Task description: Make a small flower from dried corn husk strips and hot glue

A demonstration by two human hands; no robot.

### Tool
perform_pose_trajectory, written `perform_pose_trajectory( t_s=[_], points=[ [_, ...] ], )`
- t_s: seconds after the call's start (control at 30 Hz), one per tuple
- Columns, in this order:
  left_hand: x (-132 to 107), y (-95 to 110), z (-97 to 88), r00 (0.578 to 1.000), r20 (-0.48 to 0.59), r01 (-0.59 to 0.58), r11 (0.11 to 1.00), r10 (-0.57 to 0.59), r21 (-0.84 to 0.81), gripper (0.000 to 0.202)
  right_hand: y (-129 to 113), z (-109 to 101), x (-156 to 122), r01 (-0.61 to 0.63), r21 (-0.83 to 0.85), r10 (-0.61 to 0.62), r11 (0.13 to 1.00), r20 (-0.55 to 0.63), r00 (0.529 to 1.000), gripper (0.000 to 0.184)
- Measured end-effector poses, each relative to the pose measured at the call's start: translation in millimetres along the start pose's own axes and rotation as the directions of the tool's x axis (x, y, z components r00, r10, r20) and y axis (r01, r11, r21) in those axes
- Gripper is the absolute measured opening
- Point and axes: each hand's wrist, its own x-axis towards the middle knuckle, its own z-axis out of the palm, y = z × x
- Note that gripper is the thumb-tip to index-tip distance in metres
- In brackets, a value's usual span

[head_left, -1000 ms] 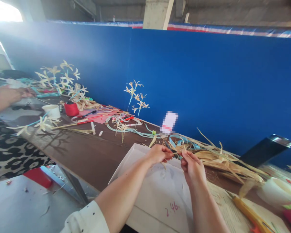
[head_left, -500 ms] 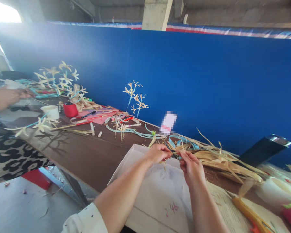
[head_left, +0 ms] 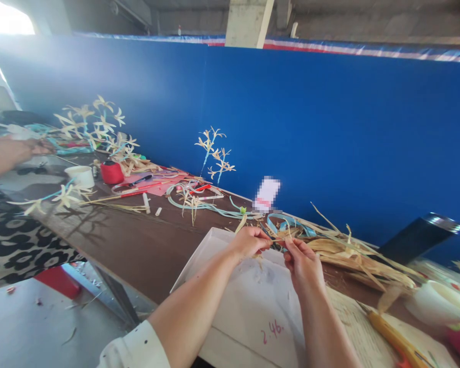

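My left hand (head_left: 252,241) is closed in a pinch on one end of a thin, pale strip of dried husk (head_left: 276,240). Facing it, my right hand (head_left: 303,259) pinches the strip's other end, a narrow tip rising above the fingers. Both hands are over the far edge of a white shallow box lid (head_left: 249,296) with pink handwritten numbers. A pile of dried corn husks (head_left: 356,258) lies just right of my right hand. Light blue ribbon (head_left: 287,223) rests behind the hands. Fingers partly hide the strip.
Left on the brown table (head_left: 138,250) are husk flowers (head_left: 99,125), a white cup (head_left: 80,177), red thread (head_left: 112,173) and pale tubing (head_left: 172,194). A co-worker's hand (head_left: 15,153) is at far left. A yellow-handled tool (head_left: 394,335) and tape roll (head_left: 440,301) lie right. A blue panel (head_left: 329,117) stands behind.
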Motion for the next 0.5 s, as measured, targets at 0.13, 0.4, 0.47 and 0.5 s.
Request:
perform_pose_trajectory(
  t_s=[0.13, 0.4, 0.47, 0.5],
  points=[
    [-1.6, 1.3, 0.9, 1.000, 0.008, -0.003, 1.000, 0.003, 0.014, 0.021, 1.6, 0.6, 0.3, 0.024, -0.029, -0.024, 0.999, -0.027, 0.999, 0.040],
    [2.0, -2.6, 0.9, 0.998, 0.052, 0.026, 0.996, -0.030, 0.087, 0.023, 3.4, 0.1, 0.1, 0.116, -0.144, -0.125, 0.983, -0.052, 0.991, 0.041],
    [2.9, -2.8, 0.4, 0.999, 0.046, 0.012, 0.994, -0.017, 0.107, 0.026, 5.6, -1.8, 1.7, 0.137, -0.177, -0.146, 0.975, -0.039, 0.989, 0.042],
    [3.3, -2.9, 0.2, 0.999, 0.043, -0.002, 0.995, -0.002, 0.102, 0.029, 6.4, -2.5, 2.2, 0.146, -0.190, -0.154, 0.971, -0.028, 0.988, 0.042]
  ],
)
